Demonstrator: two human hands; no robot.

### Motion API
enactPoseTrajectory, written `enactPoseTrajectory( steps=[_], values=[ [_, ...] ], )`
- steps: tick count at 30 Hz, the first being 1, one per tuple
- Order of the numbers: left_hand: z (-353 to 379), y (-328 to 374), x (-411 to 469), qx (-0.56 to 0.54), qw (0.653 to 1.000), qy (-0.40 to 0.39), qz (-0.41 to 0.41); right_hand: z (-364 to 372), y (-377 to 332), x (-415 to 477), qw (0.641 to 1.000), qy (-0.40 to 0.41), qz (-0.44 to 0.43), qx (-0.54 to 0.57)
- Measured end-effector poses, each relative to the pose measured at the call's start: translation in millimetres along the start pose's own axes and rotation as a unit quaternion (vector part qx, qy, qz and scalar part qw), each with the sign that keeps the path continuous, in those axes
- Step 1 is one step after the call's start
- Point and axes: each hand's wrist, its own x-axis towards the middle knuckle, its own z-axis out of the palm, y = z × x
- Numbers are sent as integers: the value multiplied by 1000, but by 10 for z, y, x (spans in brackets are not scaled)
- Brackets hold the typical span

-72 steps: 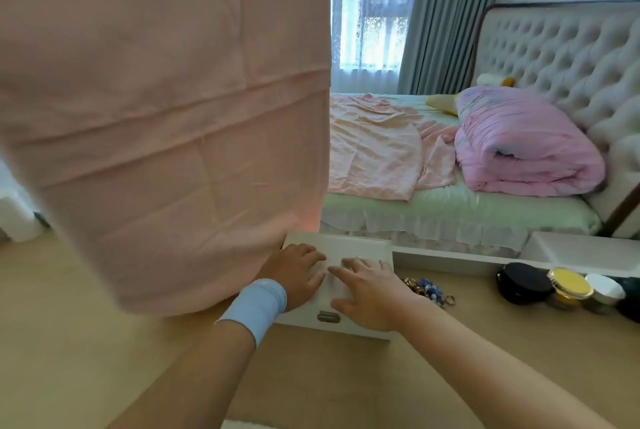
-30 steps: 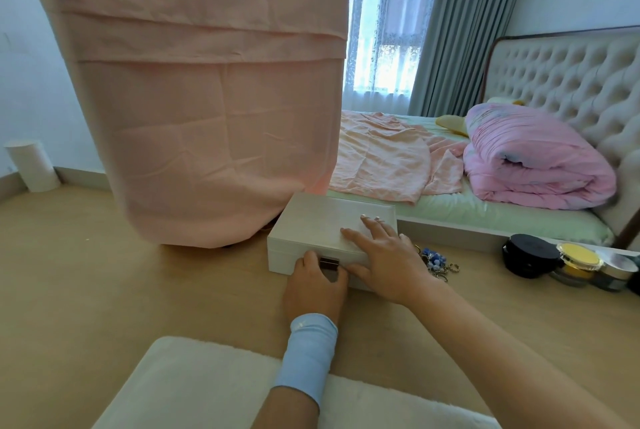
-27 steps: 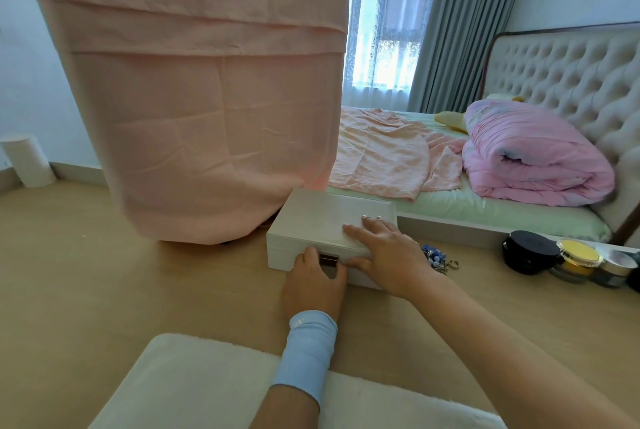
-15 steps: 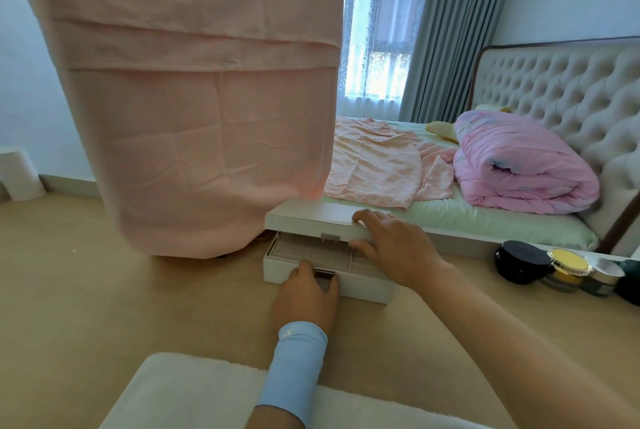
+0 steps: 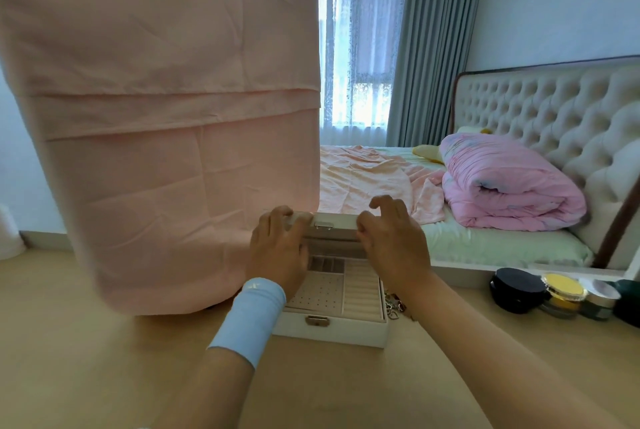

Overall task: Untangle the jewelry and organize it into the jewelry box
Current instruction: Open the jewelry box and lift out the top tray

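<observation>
Head view: your left hand (image 5: 277,248) and right hand (image 5: 394,241) both have fingers curled over the raised lid (image 5: 334,221). The jewelry box (image 5: 332,324) sits open on the counter (image 5: 104,359), with the tangled jewelry (image 5: 393,304) just to its right.

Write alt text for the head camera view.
A left hand and right hand grip the lid of a white jewelry box, holding it open. Tangled jewelry lies just right of the box; a pink cloth hangs at left, a bed stands behind.
</observation>
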Motion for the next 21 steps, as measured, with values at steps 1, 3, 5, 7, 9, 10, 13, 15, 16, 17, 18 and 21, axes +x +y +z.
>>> enactPoseTrajectory(
  steps=[1,3,5,7,9,10,13,15,16,17,18,21],
  values=[
    [13,-19,69,1,1000,-6,10,33,21,22,1000,7,7,-14],
    [33,-45,218,13,999,-23,26,118,66,41,999,-3,23,-25],
    [53,-51,367,27,997,-58,31,212,120,54,997,-57,40,-33],
    [101,-51,481,44,993,-108,33,291,185,91,991,-121,48,-37],
    [159,-45,508,50,987,-149,33,334,260,174,982,-181,55,-30],
    [194,-37,485,47,984,-167,30,350,298,228,977,-203,58,-29],
    [300,-33,330,41,973,-228,15,394,379,394,966,-249,59,-27],
    [352,-50,254,31,961,-275,0,427,431,473,958,-279,60,-29],
    [373,-64,231,27,953,-302,-8,443,450,489,954,-292,61,-32],
    [384,-78,208,25,944,-328,-16,450,454,489,951,-301,63,-33],
    [399,-97,182,24,936,-349,-25,456,443,467,949,-307,66,-29],
    [406,-149,58,33,924,-378,-41,446,287,261,951,-303,59,-23]
  ],
)
